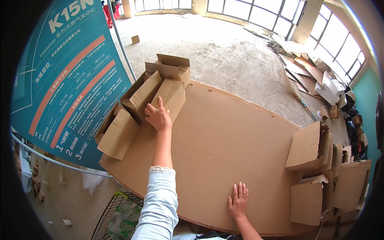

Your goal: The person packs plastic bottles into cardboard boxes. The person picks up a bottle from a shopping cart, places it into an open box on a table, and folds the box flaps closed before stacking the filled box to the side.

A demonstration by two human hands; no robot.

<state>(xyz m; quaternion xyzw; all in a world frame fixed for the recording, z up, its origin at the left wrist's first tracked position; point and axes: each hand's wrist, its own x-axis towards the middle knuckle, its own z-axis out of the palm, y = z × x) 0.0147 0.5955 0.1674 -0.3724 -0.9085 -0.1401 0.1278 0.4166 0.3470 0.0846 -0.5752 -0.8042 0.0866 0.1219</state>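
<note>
My left hand (pixel 158 116) reaches to the far left of a large cardboard surface (pixel 236 136). It touches a small brown carton (pixel 171 96) where that meets another carton (pixel 145 95). Its index finger is stretched out along the cardboard and the other fingers are bent a little; I see no grip around either box. My right hand (pixel 239 201) lies flat on the near part of the surface, fingers stretched, holding nothing. Left of my left hand stands an open-topped carton (pixel 118 134). Behind it are more cartons with raised flaps (pixel 162 70).
More open cartons (pixel 304 148) stand along the right edge, beside flattened cardboard (pixel 352 186). A teal printed banner (pixel 72 92) with a metal pole rises at the left. A black wire basket (pixel 108 212) sits below the near left edge. Scrap cardboard (pixel 308 74) lies by the windows.
</note>
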